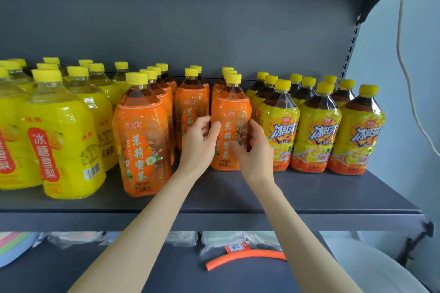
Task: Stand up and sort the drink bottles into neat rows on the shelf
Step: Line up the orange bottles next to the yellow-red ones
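Observation:
A dark grey shelf [214, 200] holds rows of yellow-capped drink bottles. Yellow juice bottles [62, 140] stand at the left, orange-labelled tea bottles [142, 140] in the middle, and yellow iced-tea bottles [316, 131] at the right. My left hand [197, 143] and my right hand [254, 150] both hold the front orange tea bottle [231, 114] of the right-hand orange row, one on each side, fingers curled round its label. That bottle stands upright on the shelf. Another orange row [190, 107] sits just behind my left hand.
The shelf's back panel [214, 31] and right bracket [352, 54] bound the space. Bare shelf lies in front of the middle and right rows. On the lower shelf are an orange curved tube [245, 258], plastic-wrapped packets [221, 240] and pastel plates [12, 247]. A cord [404, 66] hangs at the right.

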A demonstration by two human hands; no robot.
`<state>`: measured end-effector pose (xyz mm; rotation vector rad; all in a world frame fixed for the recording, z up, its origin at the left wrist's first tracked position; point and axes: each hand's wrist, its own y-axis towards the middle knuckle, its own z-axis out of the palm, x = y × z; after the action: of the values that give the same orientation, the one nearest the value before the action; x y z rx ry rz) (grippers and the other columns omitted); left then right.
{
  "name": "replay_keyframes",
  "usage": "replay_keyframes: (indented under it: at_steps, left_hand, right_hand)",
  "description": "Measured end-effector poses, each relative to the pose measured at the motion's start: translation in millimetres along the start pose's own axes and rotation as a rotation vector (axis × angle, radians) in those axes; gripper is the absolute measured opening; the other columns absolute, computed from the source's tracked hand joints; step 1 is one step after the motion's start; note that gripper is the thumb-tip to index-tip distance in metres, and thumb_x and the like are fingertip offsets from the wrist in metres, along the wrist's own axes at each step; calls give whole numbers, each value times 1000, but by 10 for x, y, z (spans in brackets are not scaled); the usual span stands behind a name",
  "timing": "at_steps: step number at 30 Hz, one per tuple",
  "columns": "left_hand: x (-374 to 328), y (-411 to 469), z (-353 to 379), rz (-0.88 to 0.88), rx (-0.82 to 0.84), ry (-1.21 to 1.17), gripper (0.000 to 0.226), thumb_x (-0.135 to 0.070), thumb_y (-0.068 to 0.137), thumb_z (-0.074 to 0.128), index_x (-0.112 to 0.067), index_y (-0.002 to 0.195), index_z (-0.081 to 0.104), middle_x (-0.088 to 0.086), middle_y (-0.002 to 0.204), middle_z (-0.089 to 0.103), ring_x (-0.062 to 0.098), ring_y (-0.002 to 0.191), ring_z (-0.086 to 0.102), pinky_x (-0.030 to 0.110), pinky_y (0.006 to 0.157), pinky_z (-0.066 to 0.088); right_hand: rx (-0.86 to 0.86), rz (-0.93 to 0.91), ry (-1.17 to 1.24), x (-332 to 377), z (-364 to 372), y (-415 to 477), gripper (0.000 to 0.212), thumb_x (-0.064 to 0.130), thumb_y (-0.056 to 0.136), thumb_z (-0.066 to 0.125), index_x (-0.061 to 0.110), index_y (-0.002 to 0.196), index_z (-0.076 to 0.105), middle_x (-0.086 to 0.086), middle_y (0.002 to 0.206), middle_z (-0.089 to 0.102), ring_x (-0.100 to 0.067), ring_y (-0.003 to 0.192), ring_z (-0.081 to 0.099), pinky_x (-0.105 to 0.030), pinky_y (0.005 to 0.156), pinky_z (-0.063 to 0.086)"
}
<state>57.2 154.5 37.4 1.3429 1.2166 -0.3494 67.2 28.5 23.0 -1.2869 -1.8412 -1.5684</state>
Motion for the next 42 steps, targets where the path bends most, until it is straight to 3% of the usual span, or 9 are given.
replay_keyframes:
  at_steps: [5, 8, 12, 17, 22, 26, 34, 37, 42]
  left_hand:
    - [47, -591, -376, 115, -232, 36, 10, -25, 95, 54, -21, 97, 62, -7, 88, 68, 10, 85, 67, 27, 71, 55]
    - [130, -825, -616, 175, -452, 106, 8, -24, 94, 55, -18, 91, 59, -8, 80, 63, 9, 74, 60, 13, 68, 47]
    - [250, -832, -879, 128, -577, 162, 26, -24, 92, 59, -4, 107, 53, 5, 104, 52, 22, 93, 53, 33, 77, 49]
    - [364, -726, -1101, 26, -431, 148, 52, -38, 92, 52, -10, 134, 40, 0, 128, 45, 6, 115, 40, 27, 96, 38]
    - [508, -662, -1251, 61, -290, 63, 42, -46, 91, 43, -25, 127, 48, -15, 119, 52, -9, 106, 49, 7, 85, 38]
    - [570, -613, -1275, 88, -199, -37, 32, -44, 93, 39, -30, 118, 52, -12, 117, 57, -9, 108, 51, 4, 84, 43]
    - [610, -211, -1216, 47, -254, 19, 56, -38, 92, 56, -13, 137, 36, 0, 137, 36, 4, 121, 35, 5, 95, 27]
    - [636, 13, -1176, -83, -175, -34, 78, -46, 88, 58, -15, 148, 20, 5, 151, 24, 15, 137, 28, 21, 103, 24]
    - [742, 209, -1129, -115, -52, -88, 86, -42, 84, 64, -17, 150, 14, 4, 148, 36, 21, 134, 38, 35, 106, 37]
  right_hand:
    - [-50, -107, 68, 153, 2, -261, 19, 11, 91, 64, 9, 110, 65, -3, 111, 63, -12, 96, 60, -23, 82, 51]
    - [53, -75, 133, 266, 137, -368, 8, 14, 93, 62, 15, 100, 66, -2, 101, 65, -3, 84, 60, -12, 72, 47]
    - [178, -89, 199, 405, 396, -437, 12, 18, 94, 61, 14, 104, 66, 3, 94, 65, 13, 79, 56, -5, 66, 43]
    - [336, -6, 333, 552, 741, -480, 46, 38, 90, 65, 26, 132, 51, 14, 117, 60, 4, 106, 59, -5, 75, 47]
    - [299, 48, 339, 563, 959, -570, 49, 53, 77, 72, 57, 115, 42, 30, 108, 58, 12, 101, 56, -6, 72, 48]
    - [197, 27, 284, 502, 928, -614, 77, 59, 68, 75, 38, 134, 43, 33, 112, 58, 9, 105, 56, -11, 75, 51]
    - [29, 9, 196, 399, 783, -623, 74, 54, 72, 71, 28, 136, 46, 30, 110, 61, 8, 104, 58, -17, 80, 54]
    - [-38, 25, 155, 388, 776, -584, 68, 54, 69, 71, 33, 128, 43, 25, 109, 58, 12, 100, 58, -25, 84, 57]
    - [-65, 26, 30, 361, 787, -548, 74, 58, 71, 68, 28, 133, 40, 10, 124, 50, -10, 115, 53, -45, 97, 51]
